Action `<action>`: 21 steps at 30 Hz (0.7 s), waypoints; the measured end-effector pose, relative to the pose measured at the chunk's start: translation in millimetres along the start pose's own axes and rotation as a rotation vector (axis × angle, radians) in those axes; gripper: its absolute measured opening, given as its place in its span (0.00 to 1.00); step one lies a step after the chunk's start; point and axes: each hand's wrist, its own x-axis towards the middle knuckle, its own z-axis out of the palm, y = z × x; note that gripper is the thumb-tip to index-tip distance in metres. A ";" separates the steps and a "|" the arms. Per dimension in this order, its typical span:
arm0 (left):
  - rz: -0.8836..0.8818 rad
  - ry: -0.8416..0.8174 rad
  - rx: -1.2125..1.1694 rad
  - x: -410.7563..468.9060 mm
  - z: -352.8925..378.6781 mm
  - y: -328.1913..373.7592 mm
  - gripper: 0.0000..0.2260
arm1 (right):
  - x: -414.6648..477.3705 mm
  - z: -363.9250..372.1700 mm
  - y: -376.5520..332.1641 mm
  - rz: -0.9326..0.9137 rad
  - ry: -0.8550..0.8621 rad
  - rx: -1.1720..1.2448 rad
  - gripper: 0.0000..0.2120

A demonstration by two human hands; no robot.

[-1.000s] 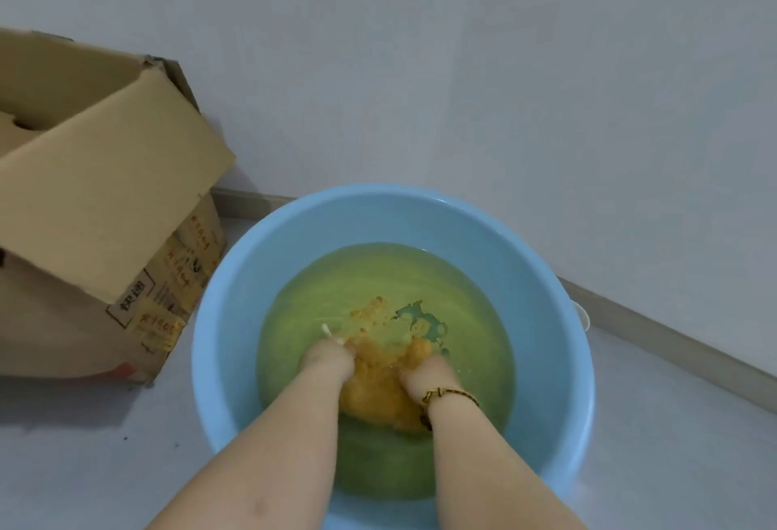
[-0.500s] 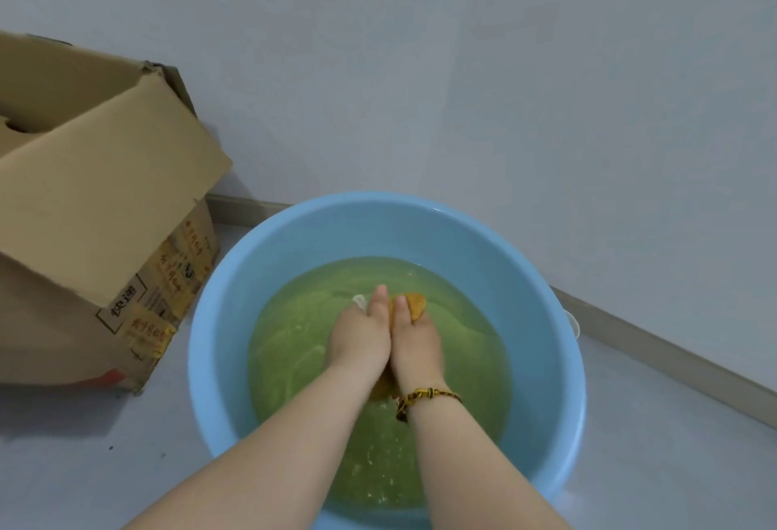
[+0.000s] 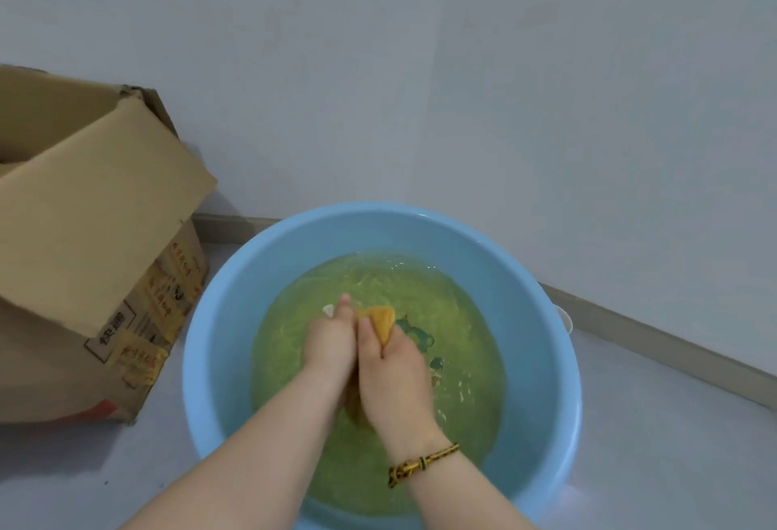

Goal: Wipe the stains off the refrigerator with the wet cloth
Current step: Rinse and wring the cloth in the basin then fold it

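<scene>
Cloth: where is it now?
Head view, centre: the cloth is pressed between the left hand and right hand in the basin, right of the box.

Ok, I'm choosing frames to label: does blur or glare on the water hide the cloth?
Head view: soft, even light; small glints on the water, no masking glare; the cloth tip is clear above the right hand, the rest hidden between it and the left hand; the cardboard box casts a faint shadow.

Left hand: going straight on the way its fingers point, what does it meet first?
The left hand points away from the person; likely more yellow-green water first, then the far wall of the blue basin. Depth is unclear.
</scene>
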 end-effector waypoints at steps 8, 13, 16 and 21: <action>0.129 -0.025 0.108 -32.8 9.3 10.3 0.21 | 19.6 -13.7 5.5 0.142 0.044 0.115 0.17; -0.021 0.005 -0.136 -15.6 -0.4 14.8 0.19 | 1.1 -13.1 -10.0 -0.078 0.031 -0.016 0.15; 0.067 -0.032 -0.037 -40.6 7.3 11.6 0.19 | 17.7 -25.2 -3.0 0.075 0.013 0.057 0.15; 0.093 -0.046 0.026 -31.9 4.2 14.9 0.21 | -0.3 -17.9 0.0 0.006 0.084 0.125 0.18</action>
